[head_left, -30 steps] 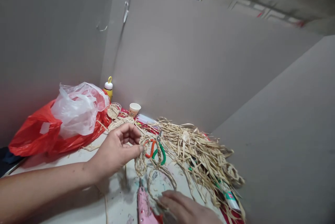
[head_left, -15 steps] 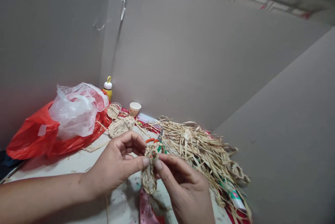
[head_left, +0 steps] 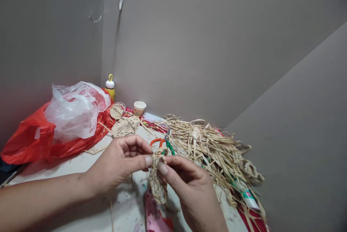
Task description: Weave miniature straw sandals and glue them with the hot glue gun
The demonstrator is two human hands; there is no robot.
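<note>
My left hand (head_left: pixel 121 161) and my right hand (head_left: pixel 189 188) both pinch the top of a braided straw piece (head_left: pixel 157 179) that hangs down between them above the table. The thumbs and forefingers of both hands are closed on the braid. Just behind the braid lie small scissors (head_left: pixel 164 142) with one orange and one green handle. A pink glue gun (head_left: pixel 153 215) lies on the table right under the hanging braid.
A big pile of loose dry straw strips (head_left: pixel 214 149) fills the right side of the white table (head_left: pixel 78 167). Red (head_left: pixel 24 141) and clear (head_left: pixel 74 111) plastic bags lie at the left. Coiled straw pieces (head_left: pixel 125 125), a paper cup (head_left: pixel 139 108) and a yellow bottle (head_left: pixel 110 86) stand by grey partition walls.
My right hand has come up from the table and taken hold of the braid beside my left hand. The braid has been lifted off the table. The view has tilted down slightly.
</note>
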